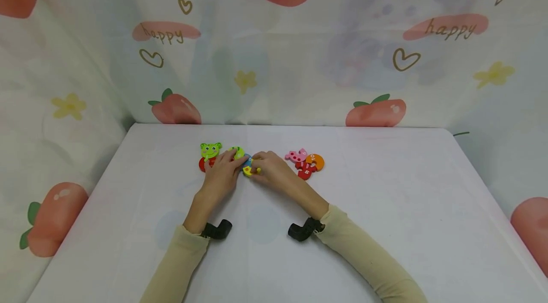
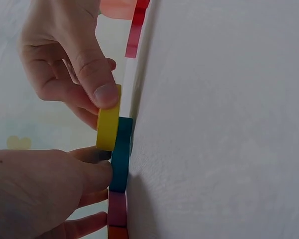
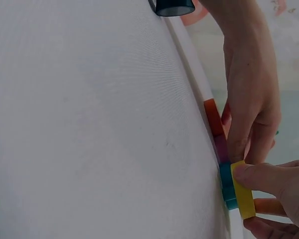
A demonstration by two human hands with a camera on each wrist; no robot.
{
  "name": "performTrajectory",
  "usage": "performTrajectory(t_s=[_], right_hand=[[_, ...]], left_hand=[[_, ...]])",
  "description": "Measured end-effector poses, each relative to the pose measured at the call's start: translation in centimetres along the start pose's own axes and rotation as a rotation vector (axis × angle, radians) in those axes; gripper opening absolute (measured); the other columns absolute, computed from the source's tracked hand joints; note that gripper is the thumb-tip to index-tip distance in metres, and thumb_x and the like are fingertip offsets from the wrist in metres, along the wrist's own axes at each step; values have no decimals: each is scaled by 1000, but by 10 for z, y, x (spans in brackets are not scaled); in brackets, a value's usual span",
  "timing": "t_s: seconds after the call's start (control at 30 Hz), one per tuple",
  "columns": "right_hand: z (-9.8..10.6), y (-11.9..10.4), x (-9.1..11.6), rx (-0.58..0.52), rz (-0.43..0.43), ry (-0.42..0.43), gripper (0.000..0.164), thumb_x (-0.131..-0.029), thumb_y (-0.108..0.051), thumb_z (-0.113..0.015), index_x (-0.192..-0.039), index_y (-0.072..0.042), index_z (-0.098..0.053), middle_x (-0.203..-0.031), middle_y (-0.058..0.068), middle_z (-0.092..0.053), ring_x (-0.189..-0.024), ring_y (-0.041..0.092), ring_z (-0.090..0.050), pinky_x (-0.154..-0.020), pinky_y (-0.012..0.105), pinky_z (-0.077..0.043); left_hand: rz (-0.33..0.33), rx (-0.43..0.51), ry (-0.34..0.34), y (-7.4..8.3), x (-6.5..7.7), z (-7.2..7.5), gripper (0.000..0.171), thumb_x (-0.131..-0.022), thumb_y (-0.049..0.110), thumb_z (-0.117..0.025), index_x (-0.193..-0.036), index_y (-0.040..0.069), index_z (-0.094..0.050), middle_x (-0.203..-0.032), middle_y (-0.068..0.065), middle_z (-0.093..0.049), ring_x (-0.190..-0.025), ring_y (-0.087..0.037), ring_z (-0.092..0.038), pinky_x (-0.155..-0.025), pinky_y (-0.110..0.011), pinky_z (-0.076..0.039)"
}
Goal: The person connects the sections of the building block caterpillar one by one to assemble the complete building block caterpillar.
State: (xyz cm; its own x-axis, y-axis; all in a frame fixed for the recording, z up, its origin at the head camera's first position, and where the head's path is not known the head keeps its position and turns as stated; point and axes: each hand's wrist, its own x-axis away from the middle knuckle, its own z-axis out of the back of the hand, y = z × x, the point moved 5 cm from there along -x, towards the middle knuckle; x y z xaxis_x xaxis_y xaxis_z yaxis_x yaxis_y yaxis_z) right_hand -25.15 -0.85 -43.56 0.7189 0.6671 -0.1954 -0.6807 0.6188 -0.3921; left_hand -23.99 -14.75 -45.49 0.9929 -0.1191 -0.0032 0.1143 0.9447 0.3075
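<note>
"happy" twice on backdrop (image 1: pixel 291 55), 10 on orange piece (image 1: pixel 319 159), 8 on neighbouring red piece (image 1: pixel 305 175)

On my feeds, the yellow piece (image 2: pixel 108 129) has a flat, smooth edge with a painted, matt look, and the blue-green piece (image 2: pixel 122 154) is just as even; I'd call both painted wood, though the wrist views are too dim to rule out plastic. The tabletop (image 1: pixel 376 217) looks to me like matt white cloth, finely textured. I see soft printed cloth in the backdrop (image 1: pixel 299 55), matt cloth in the beige sleeves (image 1: pixel 364 253), and smooth black plastic on the wrist mounts (image 1: pixel 302 230).
</note>
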Motion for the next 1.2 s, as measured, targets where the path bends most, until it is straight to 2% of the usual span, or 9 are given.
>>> performTrajectory(t_s=[0.23, 0.43, 0.67, 0.83, 0.97, 1.1, 1.2], right_hand=[[0, -1, -1, -5, -16, 3, 11, -83, -21, -77, -87, -11, -74, -120, 12, -67, -107, 27, -60, -94, 35, -54], [-4, -1, -1, -16, -42, -1, 13, -82, -21, -78, -88, -10, -77, -114, 12, -69, -103, 26, -61, -92, 36, -54], [-9, 4, 3, -100, -51, -116, 15, -87, -16, -73, -99, -9, -78, -121, 13, -67, -115, 28, -61, -102, 39, -51], [-9, 10, 6, -156, -20, -208, 22, -92, -4, -63, -110, -10, -75, -132, 16, -62, -127, 32, -56, -109, 43, -45], [-4, 16, 7, -165, 7, -232, 28, -93, 3, -58, -110, -10, -75, -136, 17, -59, -129, 33, -54, -109, 44, -44], [4, 21, 13, -172, 23, -248, 23, -93, 1, -59, -103, -8, -77, -137, 16, -57, -129, 33, -54, -109, 44, -44], [14, 25, 21, -171, 15, -257, 25, -94, 1, -56, -104, -8, -76, -137, 15, -58, -129, 32, -54, -108, 43, -45]], left_hand=[[2, 3, 0, -1, -2, 2, 39, -99, 25, -54, -137, 30, -56, -152, -8, -41, -143, -31, -34, -108, -76, -18], [0, 13, 8, -1, -1, 3, 38, -99, 25, -53, -137, 31, -56, -152, -8, -42, -143, -31, -34, -108, -77, -18], [11, 13, -5, -2, 6, -1, 38, -99, 25, -55, -137, 31, -56, -151, -8, -42, -143, -31, -34, -108, -77, -19], [4, 53, -6, -2, 9, -4, 40, -99, 35, -54, -138, 28, -55, -153, -9, -39, -145, -34, -31, -108, -78, -15], [0, 72, -12, 0, 7, -4, 46, -97, 42, -55, -140, 26, -53, -155, -9, -37, -146, -36, -28, -108, -78, -15], [7, 59, -17, 1, 5, -4, 50, -94, 46, -57, -140, 26, -53, -156, -9, -36, -147, -37, -26, -108, -78, -15], [13, 38, -26, 3, 5, -5, 53, -93, 48, -58, -141, 26, -52, -157, -10, -35, -147, -38, -25, -108, -78, -15]])
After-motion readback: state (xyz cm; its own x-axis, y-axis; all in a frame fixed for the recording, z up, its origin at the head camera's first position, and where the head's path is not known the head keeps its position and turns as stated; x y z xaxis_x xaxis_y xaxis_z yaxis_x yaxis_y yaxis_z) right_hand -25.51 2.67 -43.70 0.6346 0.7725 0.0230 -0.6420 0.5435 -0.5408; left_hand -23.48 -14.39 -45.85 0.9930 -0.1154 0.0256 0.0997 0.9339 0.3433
